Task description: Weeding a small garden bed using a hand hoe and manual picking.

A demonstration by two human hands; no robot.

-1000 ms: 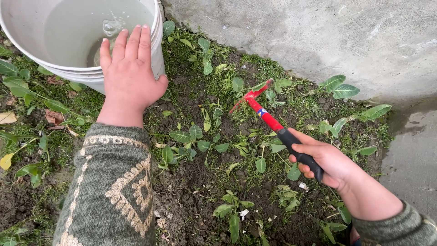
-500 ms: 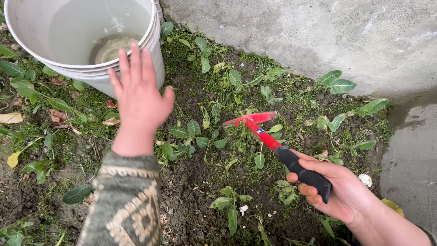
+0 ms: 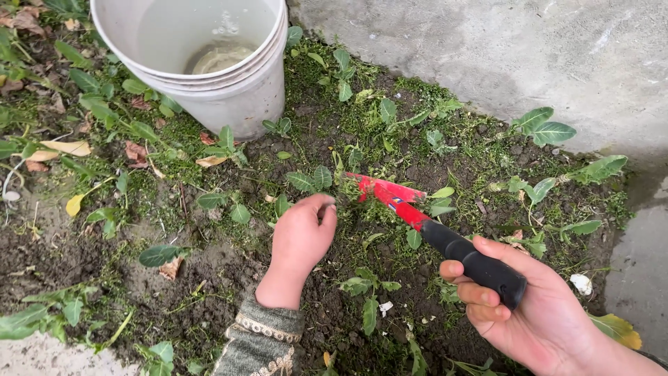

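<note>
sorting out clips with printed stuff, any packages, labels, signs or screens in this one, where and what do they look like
Label: a small sticker band on the red shaft of the hand hoe, just above the black grip held by the right hand; blue with a bit of yellow.
No packages, signs or screens in view.

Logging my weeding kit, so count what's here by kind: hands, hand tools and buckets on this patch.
Hands: 2, left hand, right hand
Hand tools: 1, red hoe with black grip
Buckets: 1, white bucket
Total: 4
</note>
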